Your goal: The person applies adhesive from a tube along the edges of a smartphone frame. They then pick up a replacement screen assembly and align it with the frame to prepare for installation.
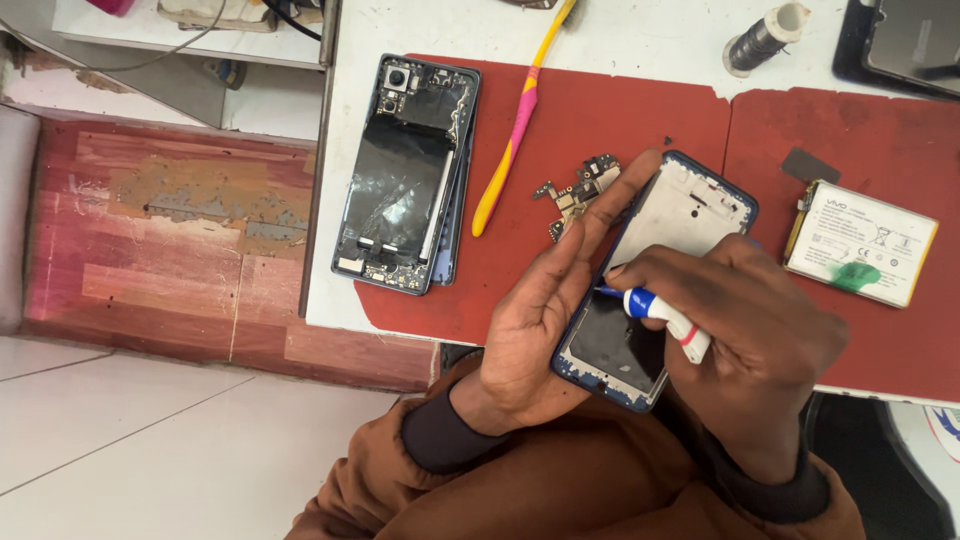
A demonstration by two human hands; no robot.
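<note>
The person is leaning over the red mat [600, 130] at the edge of the white table [640, 40], and the left hand [545, 320] is cradling an opened blue phone frame [680, 215] along its left edge, palm turned up, fingers stretched long against the side, the forefinger reaching up towards the frame's top corner. The frame is tilting off the table edge towards the lap, bare white inner plate facing up, dark lower part showing. The right hand [745, 330] is gripping a small screwdriver [662, 315] with a white, blue and red handle, fingers curled tight round it, and the tip is pointing in at the frame's left inner edge. Whether the tip is actually touching, I cannot tell.

Just beside the forefinger a small circuit board [578, 190] is lying on the mat. Further left another opened phone [405, 175] is lying flat with its insides showing, half on the mat. A yellow and pink toothbrush [515, 135] is lying between the two. Off to the right a white battery [862, 243] is sitting on the mat, well apart from the hands, and a spool of wire [765, 38] is lying at the top.
</note>
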